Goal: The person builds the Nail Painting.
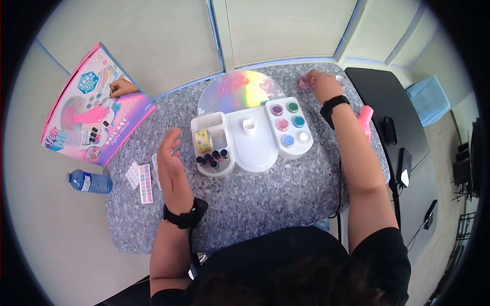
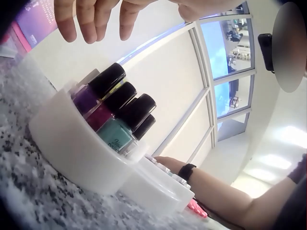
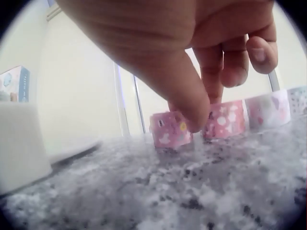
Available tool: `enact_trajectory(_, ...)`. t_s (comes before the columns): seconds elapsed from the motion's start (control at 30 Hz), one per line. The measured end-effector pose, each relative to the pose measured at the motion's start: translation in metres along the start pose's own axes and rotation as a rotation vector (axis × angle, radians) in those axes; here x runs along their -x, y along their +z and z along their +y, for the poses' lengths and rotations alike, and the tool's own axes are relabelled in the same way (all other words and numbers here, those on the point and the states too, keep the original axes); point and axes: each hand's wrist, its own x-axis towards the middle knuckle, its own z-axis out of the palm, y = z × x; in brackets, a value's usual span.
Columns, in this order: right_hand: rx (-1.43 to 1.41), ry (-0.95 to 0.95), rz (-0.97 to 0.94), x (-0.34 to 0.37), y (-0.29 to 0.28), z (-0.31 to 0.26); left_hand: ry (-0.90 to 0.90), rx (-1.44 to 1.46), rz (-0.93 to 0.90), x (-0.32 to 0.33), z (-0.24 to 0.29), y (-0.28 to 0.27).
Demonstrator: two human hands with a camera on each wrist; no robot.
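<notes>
At the table's far right my right hand (image 1: 327,89) reaches down among patterned sticker rolls. Its thumb and a finger behind pinch a small pink roll (image 3: 165,134), which stands on the tabletop. Beside it are a coral-pink roll (image 3: 229,120) and a paler one (image 3: 269,111). My left hand (image 1: 173,166) is held up left of the white organizer (image 1: 253,158), fingers loosely extended and holding nothing. Dark-capped nail polish bottles (image 2: 117,134) stand in the organizer's left part, near a yellow patterned roll (image 1: 202,140). Its right part holds several pots of coloured glitter (image 1: 282,124).
A nail art box (image 1: 94,112) stands at the back left, with a water bottle (image 1: 91,182) and sticker sheets (image 1: 146,183) in front. A round iridescent panel (image 1: 235,92) is behind the organizer. On the right lie a pink bottle (image 1: 365,120) and a black table (image 1: 380,86).
</notes>
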Motion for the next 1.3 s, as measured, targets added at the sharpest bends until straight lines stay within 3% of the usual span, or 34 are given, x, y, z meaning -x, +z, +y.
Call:
enact_trajectory(0.17,-0.067,0.007,-0.032,0.009,-0.012,-0.014,0.024,-0.047,0.006,-0.002,0.003,-0.001)
enact_trajectory(0.23,-0.18,-0.15,0.106,0.033,-0.041,-0.037,0.031,-0.096,-0.006,0.0,0.002,-0.002)
enact_trajectory(0.3,-0.275,-0.334,0.118,0.084,-0.091,-0.088,0.087,-0.049,0.012,0.0,0.004,-0.002)
enact_trajectory(0.37,-0.414,-0.635,0.091,0.143,-0.115,-0.123,-0.021,0.073,0.008,0.004,0.005,-0.004)
enact_trajectory(0.43,-0.289,-0.819,-0.133,0.195,-0.119,-0.145,-0.11,0.2,0.012,0.004,0.009,-0.005)
enact_trajectory(0.53,-0.167,-0.899,-0.298,0.235,-0.085,-0.153,0.106,0.139,0.013,0.006,0.015,-0.004)
enact_trajectory(0.7,-0.105,-0.935,-0.242,0.235,-0.056,-0.154,0.185,0.161,-0.239,0.01,0.033,-0.002)
enact_trajectory(0.77,-0.147,-0.899,-0.209,0.232,-0.056,-0.158,-0.026,0.302,-0.492,0.01,0.042,-0.002)
enact_trajectory(0.83,-0.177,-0.869,-0.185,0.228,-0.052,-0.155,-0.055,0.321,-0.568,0.011,0.039,-0.004)
enact_trajectory(0.9,-0.204,-0.84,-0.161,0.223,-0.046,-0.149,-0.126,0.174,-0.777,0.008,0.05,-0.002)
enact_trajectory(0.93,-0.191,-0.833,-0.171,0.222,-0.042,-0.146,-0.127,0.174,-0.777,0.007,0.052,-0.002)
enact_trajectory(1.0,-0.177,-0.831,-0.185,0.22,-0.042,-0.143,-0.273,0.076,-0.954,0.009,0.054,-0.001)
enact_trajectory(1.23,-0.369,-0.958,-0.17,0.218,-0.076,-0.154,-0.181,0.062,-0.929,0.011,0.059,0.003)
enact_trajectory(1.3,-0.408,-0.968,-0.163,0.22,-0.079,-0.155,0.041,-0.101,-0.957,0.011,0.055,0.001)
